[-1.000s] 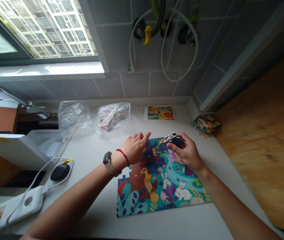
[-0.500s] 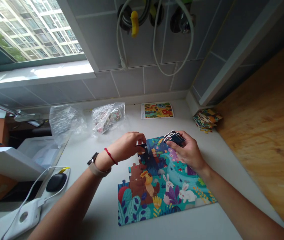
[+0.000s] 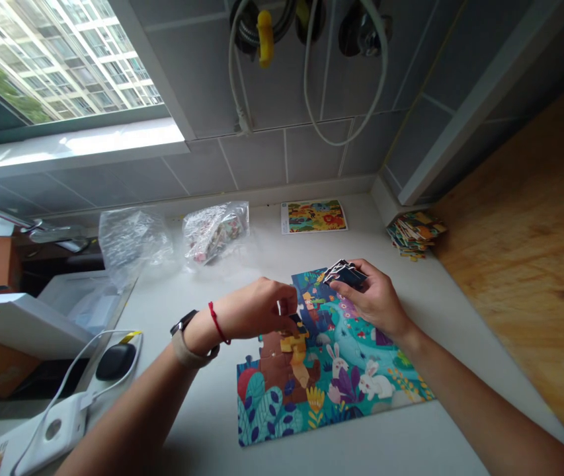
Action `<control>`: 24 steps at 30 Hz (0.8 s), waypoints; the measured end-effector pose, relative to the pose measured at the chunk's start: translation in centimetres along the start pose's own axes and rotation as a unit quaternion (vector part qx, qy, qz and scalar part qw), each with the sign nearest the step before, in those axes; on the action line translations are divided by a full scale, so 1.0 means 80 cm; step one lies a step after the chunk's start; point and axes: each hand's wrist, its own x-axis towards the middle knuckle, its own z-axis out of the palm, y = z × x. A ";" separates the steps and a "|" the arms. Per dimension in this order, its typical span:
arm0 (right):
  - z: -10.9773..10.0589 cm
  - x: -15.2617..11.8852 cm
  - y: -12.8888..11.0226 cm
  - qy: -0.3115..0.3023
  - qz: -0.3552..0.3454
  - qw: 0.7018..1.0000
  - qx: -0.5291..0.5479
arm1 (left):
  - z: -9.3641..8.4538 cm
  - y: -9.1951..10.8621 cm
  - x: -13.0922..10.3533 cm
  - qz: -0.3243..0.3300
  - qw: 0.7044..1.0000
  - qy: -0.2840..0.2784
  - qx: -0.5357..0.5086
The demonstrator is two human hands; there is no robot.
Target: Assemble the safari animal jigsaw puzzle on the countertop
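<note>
A partly joined jigsaw puzzle (image 3: 356, 350) with rabbits, plants and a blue stream lies on the white counter, its upper left edge uneven. Over that edge is my left hand (image 3: 266, 307), fingers pinched on a dark puzzle piece (image 3: 295, 321) that they partly cover. I cannot tell whether this piece touches the ones beneath. My right hand (image 3: 378, 294) grips a small stack of puzzle pieces (image 3: 344, 274), dark faces and pale edges showing, above the puzzle's upper right part.
Behind the puzzle lie a picture card (image 3: 314, 217), a clear bag with pieces inside (image 3: 216, 231) and a crumpled clear bag (image 3: 133, 241). A heap of other pieces (image 3: 414, 233) sits at the right corner. At left are a power strip (image 3: 53, 430) and a black device (image 3: 115, 361).
My left hand has moved down and slightly right along the puzzle's left edge, with a dark piece in its fingers. My right hand stays nearly still with the stack.
</note>
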 end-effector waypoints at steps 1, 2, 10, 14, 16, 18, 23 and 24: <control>0.000 0.000 0.001 -0.002 -0.001 1.000 -0.004 | 0.008 0.009 -0.005 -0.004 0.999 -0.008 0.034; -0.001 0.000 0.001 -0.004 -0.002 1.000 -0.007 | 0.017 0.019 -0.010 -0.007 0.997 -0.017 0.078; -0.001 0.001 0.002 -0.017 -0.009 1.000 -0.003 | 0.083 0.080 -0.024 -0.105 0.957 -0.033 0.270; -0.002 0.000 0.001 -0.020 -0.009 1.000 -0.005 | 0.090 0.067 -0.015 -0.094 0.953 -0.010 0.287; -0.002 0.000 0.001 -0.021 -0.009 1.000 -0.006 | 0.091 0.060 -0.012 -0.058 0.951 0.002 0.302; -0.002 0.000 0.000 -0.020 -0.009 1.000 -0.007 | 0.091 0.058 -0.012 -0.043 0.951 0.001 0.305; -0.001 0.000 -0.004 -0.016 -0.012 1.000 -0.004 | 0.085 0.068 -0.011 -0.065 0.954 -0.006 0.294; -0.001 0.000 -0.004 -0.015 -0.012 1.000 -0.004 | 0.084 0.068 -0.011 -0.068 0.953 -0.006 0.294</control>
